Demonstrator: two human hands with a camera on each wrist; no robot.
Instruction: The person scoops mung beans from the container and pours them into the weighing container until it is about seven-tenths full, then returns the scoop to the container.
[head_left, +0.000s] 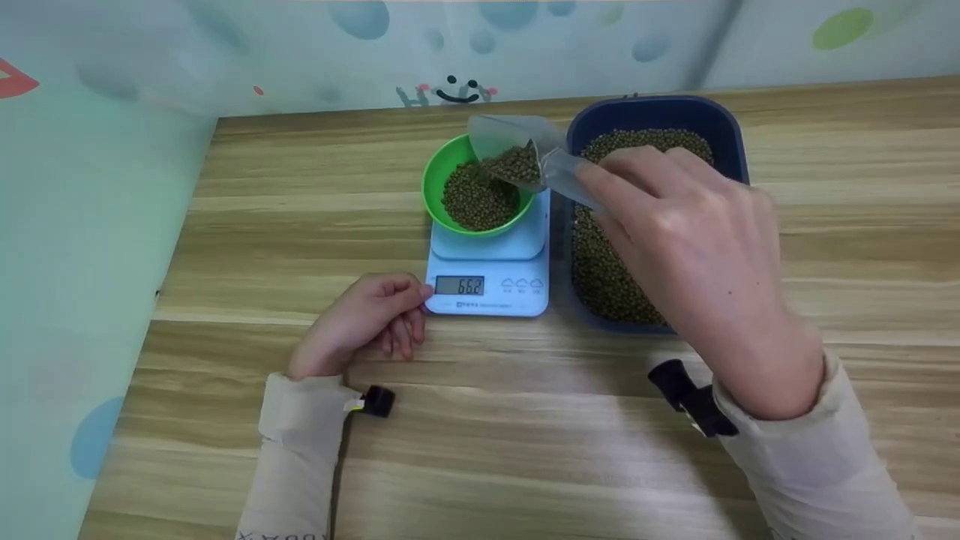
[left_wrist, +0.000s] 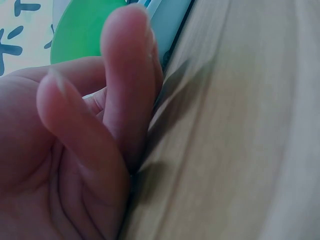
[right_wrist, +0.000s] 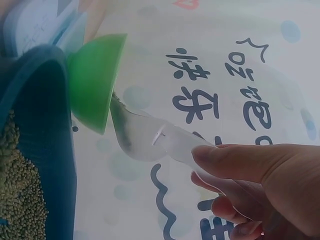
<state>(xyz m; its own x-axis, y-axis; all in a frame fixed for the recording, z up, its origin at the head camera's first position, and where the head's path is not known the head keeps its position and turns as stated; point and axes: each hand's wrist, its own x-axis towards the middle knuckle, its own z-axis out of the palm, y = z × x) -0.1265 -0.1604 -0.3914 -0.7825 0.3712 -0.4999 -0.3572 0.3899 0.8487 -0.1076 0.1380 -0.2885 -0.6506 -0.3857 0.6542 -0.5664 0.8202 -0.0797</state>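
My right hand [head_left: 694,225] grips the handle of a translucent plastic scoop [right_wrist: 142,135], tilted over the rim of a green bowl [head_left: 435,187]. Small greenish-brown beans [head_left: 514,163] lie in the scoop, and more fill part of the bowl. Under the bowl stands a white kitchen scale [head_left: 487,300], its display showing digits like 662. My left hand [head_left: 375,311] rests on the table with fingers loosely bent, its fingertip at the scale's left edge. In the left wrist view, fingers [left_wrist: 127,85] of that hand hold nothing.
A dark blue tub [head_left: 739,154] of the same beans stands right of the scale, partly hidden by my right hand and forearm. Behind the wooden table [head_left: 300,195] is a patterned wall covering [head_left: 555,60]. Small black devices [head_left: 379,401] sit at both wrists.
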